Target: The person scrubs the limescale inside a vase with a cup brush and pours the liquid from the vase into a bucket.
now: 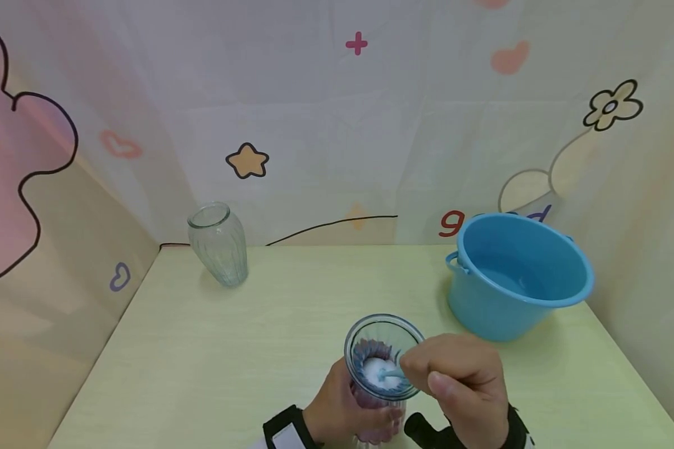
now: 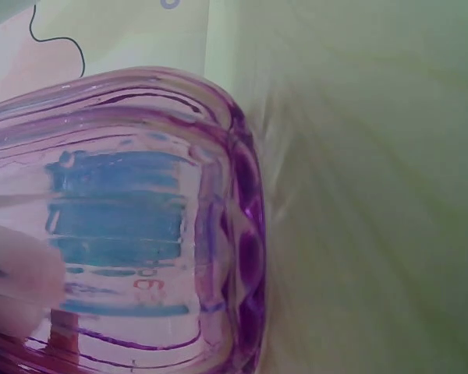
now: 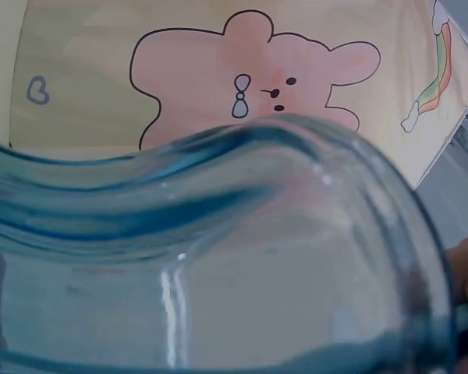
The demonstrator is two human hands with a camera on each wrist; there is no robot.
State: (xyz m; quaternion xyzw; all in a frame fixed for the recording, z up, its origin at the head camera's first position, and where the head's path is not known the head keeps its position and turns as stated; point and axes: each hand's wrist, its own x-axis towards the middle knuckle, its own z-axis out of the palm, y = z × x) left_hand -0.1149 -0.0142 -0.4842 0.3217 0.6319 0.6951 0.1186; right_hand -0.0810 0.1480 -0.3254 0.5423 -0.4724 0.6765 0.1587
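A ribbed glass vase [image 1: 379, 390], blue-tinted at the wide rim and pink-purple lower down, stands in front of me. My left hand [image 1: 348, 405] grips it round the body. Close up, its thick purple base [image 2: 249, 234] fills much of the left wrist view, with blurred fingers [image 2: 23, 273] at the left edge. My right hand [image 1: 463, 380] is curled at the rim, pinching the light-blue stem of what looks like a bottle brush [image 1: 392, 374], whose white, rounded head lies inside the vase. The blue glass wall [image 3: 242, 296] spans the right wrist view.
A second, clear glass vase [image 1: 219, 246] stands at the back left of the pale table [image 1: 163, 374]. At the right, a light-blue bucket [image 1: 483, 312] stands near the table's edge. Printed cloth [image 1: 326, 143] hangs behind and at both sides.
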